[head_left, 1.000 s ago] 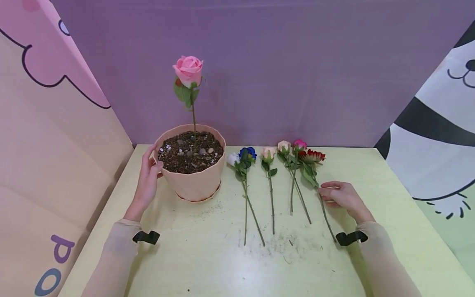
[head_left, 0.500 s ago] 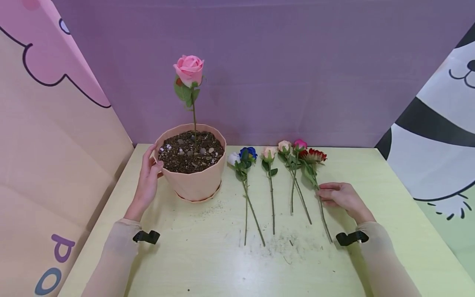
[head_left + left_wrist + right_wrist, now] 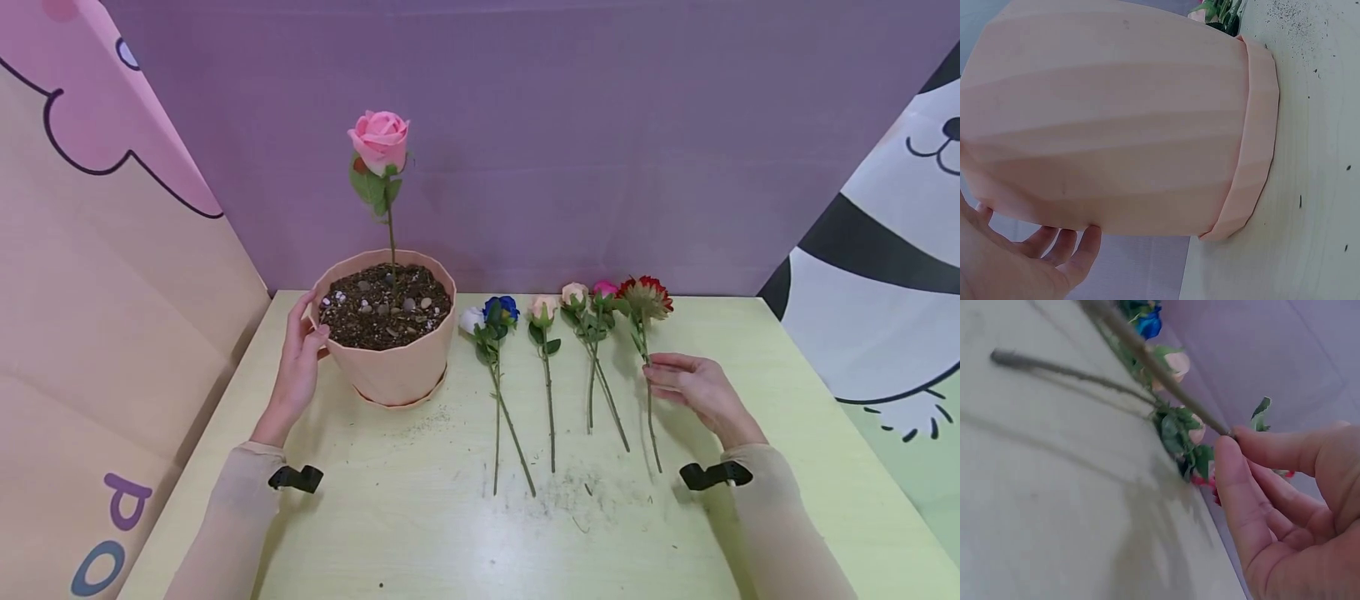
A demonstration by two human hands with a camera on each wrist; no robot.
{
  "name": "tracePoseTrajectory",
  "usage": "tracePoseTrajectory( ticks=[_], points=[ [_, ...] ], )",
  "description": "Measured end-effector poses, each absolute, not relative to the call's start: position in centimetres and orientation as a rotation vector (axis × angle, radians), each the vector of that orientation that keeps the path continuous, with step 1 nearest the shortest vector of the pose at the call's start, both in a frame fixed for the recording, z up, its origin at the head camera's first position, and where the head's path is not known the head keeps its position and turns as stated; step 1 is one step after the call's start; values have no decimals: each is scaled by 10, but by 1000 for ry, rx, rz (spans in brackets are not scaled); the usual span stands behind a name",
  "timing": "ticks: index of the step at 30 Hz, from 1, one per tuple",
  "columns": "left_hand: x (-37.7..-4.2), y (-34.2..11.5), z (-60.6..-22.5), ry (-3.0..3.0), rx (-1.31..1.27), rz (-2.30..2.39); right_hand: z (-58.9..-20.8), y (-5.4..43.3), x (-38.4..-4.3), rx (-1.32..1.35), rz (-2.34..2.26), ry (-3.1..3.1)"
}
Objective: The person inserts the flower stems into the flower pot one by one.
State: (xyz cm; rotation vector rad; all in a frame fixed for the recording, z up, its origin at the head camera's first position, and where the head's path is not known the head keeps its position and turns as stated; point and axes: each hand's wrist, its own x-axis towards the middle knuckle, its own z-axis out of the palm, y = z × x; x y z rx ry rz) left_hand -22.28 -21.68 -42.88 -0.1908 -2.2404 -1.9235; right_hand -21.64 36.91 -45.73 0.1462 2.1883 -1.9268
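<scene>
My left hand (image 3: pixel 298 367) holds the side of a pale pink flower pot (image 3: pixel 393 375), its fingers curved against the outer wall (image 3: pixel 1104 144). The pot contains dark soil (image 3: pixel 360 325) with pebbles, and one pink rose (image 3: pixel 380 142) stands upright in it. On the right, my right hand (image 3: pixel 693 392) pinches the stem of a red flower (image 3: pixel 647 298) between thumb and fingers. That stem (image 3: pixel 1166 384) is raised off the table, tilted, with its shadow beneath. In the right wrist view the hand mostly hides the bloom.
Several flowers lie on the table (image 3: pixel 420 517) between the hands: a white rose (image 3: pixel 471 320), a blue rose (image 3: pixel 501 310), a pale pink rose (image 3: pixel 543 308), a peach rose (image 3: pixel 574 293) and a magenta one (image 3: pixel 604 288). Soil crumbs dot the tabletop. A purple backdrop (image 3: pixel 562 150) stands behind.
My right hand has closed its pinch on the red flower's stem and lifted it; the bloom has swung up and right, away from the magenta flower. My left hand stays on the pot.
</scene>
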Motion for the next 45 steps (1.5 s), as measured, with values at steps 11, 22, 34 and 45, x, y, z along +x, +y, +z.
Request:
tracePoseTrajectory(
  ticks=[11,22,34,45],
  points=[
    [-223,-217,-429,-2228,-198,-1923,-439,366,-222,99,-2190,1941],
    [-223,-216,-427,-2219,-196,-1933,-419,348,-223,-29,-2301,1924],
    [-224,-218,-430,-2223,-203,-1932,-395,320,-234,-85,-2523,1788],
    [-225,-219,-431,-2231,-189,-1900,-355,270,-258,-220,-2781,1823]
  ],
)
